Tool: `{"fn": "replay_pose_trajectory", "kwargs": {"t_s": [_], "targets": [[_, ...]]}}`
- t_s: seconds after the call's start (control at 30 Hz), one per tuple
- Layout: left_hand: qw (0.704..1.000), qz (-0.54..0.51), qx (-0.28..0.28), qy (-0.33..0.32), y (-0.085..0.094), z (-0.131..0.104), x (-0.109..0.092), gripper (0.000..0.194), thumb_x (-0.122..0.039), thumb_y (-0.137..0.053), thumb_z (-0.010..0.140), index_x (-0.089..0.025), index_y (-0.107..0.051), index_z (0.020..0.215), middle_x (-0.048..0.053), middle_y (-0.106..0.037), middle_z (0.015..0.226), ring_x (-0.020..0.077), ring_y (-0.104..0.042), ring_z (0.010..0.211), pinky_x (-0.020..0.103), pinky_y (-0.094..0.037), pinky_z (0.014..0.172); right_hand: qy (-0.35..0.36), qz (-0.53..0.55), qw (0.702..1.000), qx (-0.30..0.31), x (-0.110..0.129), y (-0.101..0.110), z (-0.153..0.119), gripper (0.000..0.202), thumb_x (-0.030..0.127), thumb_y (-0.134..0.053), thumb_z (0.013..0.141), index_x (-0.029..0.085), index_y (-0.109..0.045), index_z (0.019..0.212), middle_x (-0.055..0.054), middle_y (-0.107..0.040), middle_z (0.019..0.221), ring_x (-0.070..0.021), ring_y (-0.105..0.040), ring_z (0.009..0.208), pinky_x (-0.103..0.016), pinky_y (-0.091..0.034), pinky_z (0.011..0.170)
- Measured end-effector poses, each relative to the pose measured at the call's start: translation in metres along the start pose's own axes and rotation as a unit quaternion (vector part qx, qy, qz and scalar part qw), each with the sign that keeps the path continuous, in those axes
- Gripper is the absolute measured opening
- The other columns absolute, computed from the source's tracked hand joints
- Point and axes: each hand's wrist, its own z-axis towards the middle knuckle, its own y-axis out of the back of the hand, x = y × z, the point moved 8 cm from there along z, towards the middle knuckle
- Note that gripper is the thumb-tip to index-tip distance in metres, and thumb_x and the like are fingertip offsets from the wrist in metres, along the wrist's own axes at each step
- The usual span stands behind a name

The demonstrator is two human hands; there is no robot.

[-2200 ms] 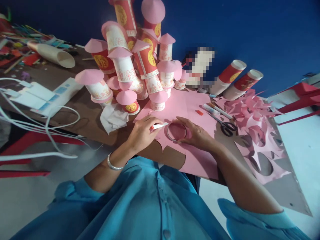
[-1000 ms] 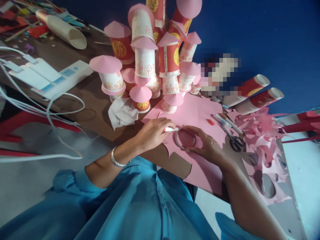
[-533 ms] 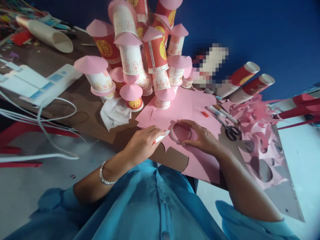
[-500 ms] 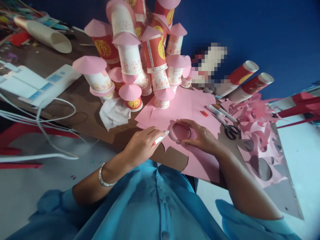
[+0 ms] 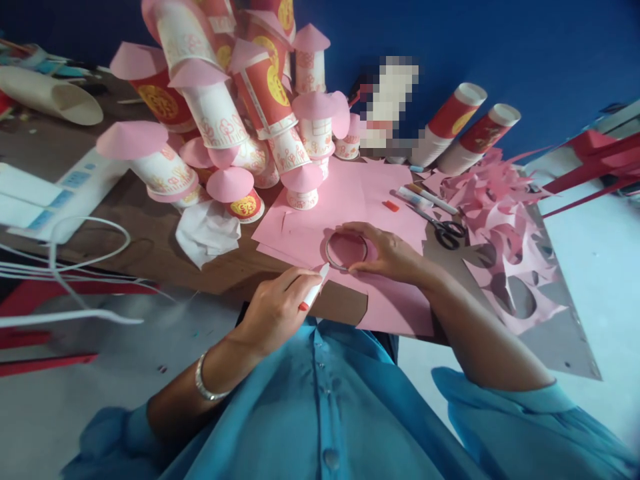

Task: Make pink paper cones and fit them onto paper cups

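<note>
The left hand point(image 5: 280, 308) is nearest to the wearer, with its fingers closed around a white marker point(image 5: 314, 293), whose red end is turned down toward the blue shirt point(image 5: 280, 407). The wrist wears a silver bracelet point(image 5: 203, 380), and the forearm comes up slantwise from the lower left, back of the hand upward. The tip of the marker is just beside the lower left edge of a thin ring point(image 5: 329, 252); if this tip touches the paper, I cannot tell from this angle. The ring lies on the pink sheet point(image 5: 397, 293), and the right hand point(image 5: 387, 255) holds it from the right side, thumb and forefinger spread in a wide curve along its rim. The right forearm reaches in from the lower right. A little farther, a small red cap point(image 5: 391, 206) lies on the sheet, and to its right are black-handled scissors point(image 5: 449, 233) near pink scraps point(image 5: 500, 220). Beyond stand the decorated cups with pink cone roofs point(image 5: 213, 113), and farthest is the dark blue wall point(image 5: 510, 53)
</note>
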Motion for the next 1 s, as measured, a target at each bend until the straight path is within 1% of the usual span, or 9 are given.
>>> {"fn": "replay_pose_trajectory", "kwargs": {"t_s": [0.1,0.2,0.3,0.43,0.6,0.83,0.93,1.0], "targets": [[1.0,0.002,-0.001,-0.005,-0.001,0.0,-0.002,0.024,-0.007,-0.067,0.096,-0.022,-0.064,0.114,0.003,-0.08,0.104,0.016,-0.079,0.094,0.024,-0.063,0.075,0.002,0.002,1.0,-0.003,0.0,0.0,0.001,0.077,0.045,-0.087,0.084,0.031,-0.052,0.151,-0.009,-0.063,0.155,-0.0338,-0.062,0.142,-0.052,-0.051,0.119],[1.0,0.004,-0.012,-0.014,0.0,0.001,-0.006,0.021,-0.007,-0.068,0.096,-0.022,-0.064,0.111,0.002,-0.08,0.101,0.0155,-0.08,0.092,0.023,-0.062,0.075,0.011,0.009,1.0,-0.004,0.0,-0.001,0.001,0.077,0.041,-0.088,0.083,0.031,-0.053,0.15,-0.009,-0.064,0.154,-0.0338,-0.063,0.141,-0.051,-0.053,0.117],[0.999,0.001,-0.02,-0.026,-0.001,0.002,-0.011,0.019,-0.009,-0.071,0.096,-0.02,-0.065,0.11,0.002,-0.08,0.098,0.0151,-0.08,0.089,0.022,-0.062,0.074,0.018,0.014,1.0,-0.009,-0.001,-0.001,0.001,0.078,0.041,-0.089,0.082,0.031,-0.053,0.15,-0.009,-0.065,0.153,-0.0342,-0.064,0.14,-0.05,-0.054,0.115],[0.999,-0.003,-0.03,-0.028,-0.003,0.003,-0.016,0.017,-0.011,-0.071,0.097,-0.02,-0.065,0.11,0.001,-0.08,0.095,0.0144,-0.08,0.086,0.022,-0.062,0.073,0.024,0.014,1.0,-0.011,0.001,-0.001,0.001,0.077,0.042,-0.089,0.082,0.031,-0.053,0.15,-0.008,-0.065,0.153,-0.0338,-0.064,0.14,-0.049,-0.054,0.115],[0.999,-0.03,-0.032,-0.021,-0.008,0.002,-0.018,0.017,-0.012,-0.071,0.098,-0.021,-0.066,0.111,0.002,-0.081,0.1,0.0149,-0.08,0.089,0.023,-0.064,0.076,0.026,0.014,0.999,-0.013,0.003,0.0,0.002,0.075,0.044,-0.088,0.083,0.031,-0.054,0.148,-0.008,-0.066,0.152,-0.0333,-0.065,0.138,-0.048,-0.054,0.115],[0.998,-0.048,-0.03,-0.021,-0.017,0.005,-0.018,0.019,-0.01,-0.072,0.097,-0.02,-0.066,0.112,0.002,-0.081,0.098,0.0149,-0.08,0.091,0.023,-0.064,0.082,0.022,0.014,1.0,-0.015,0.0,-0.001,0.001,0.076,0.042,-0.089,0.083,0.029,-0.053,0.149,-0.009,-0.066,0.151,-0.0329,-0.066,0.138,-0.047,-0.055,0.114],[0.998,-0.052,-0.03,-0.024,-0.015,0.006,-0.018,0.02,-0.009,-0.073,0.095,-0.019,-0.067,0.111,0.003,-0.081,0.099,0.0148,-0.08,0.091,0.022,-0.064,0.083,0.024,0.019,0.999,-0.012,0.0,-0.001,0.002,0.076,0.043,-0.089,0.083,0.028,-0.053,0.148,-0.01,-0.066,0.151,-0.0324,-0.065,0.138,-0.047,-0.054,0.114],[0.998,-0.048,-0.038,-0.03,-0.007,0.006,-0.019,0.019,-0.008,-0.074,0.094,-0.018,-0.068,0.109,0.004,-0.081,0.099,0.0145,-0.08,0.091,0.021,-0.063,0.084,0.024,0.022,0.999,-0.012,0.001,-0.001,0.002,0.075,0.044,-0.089,0.084,0.028,-0.053,0.148,-0.01,-0.066,0.151,-0.0322,-0.065,0.139,-0.047,-0.054,0.115]]}}
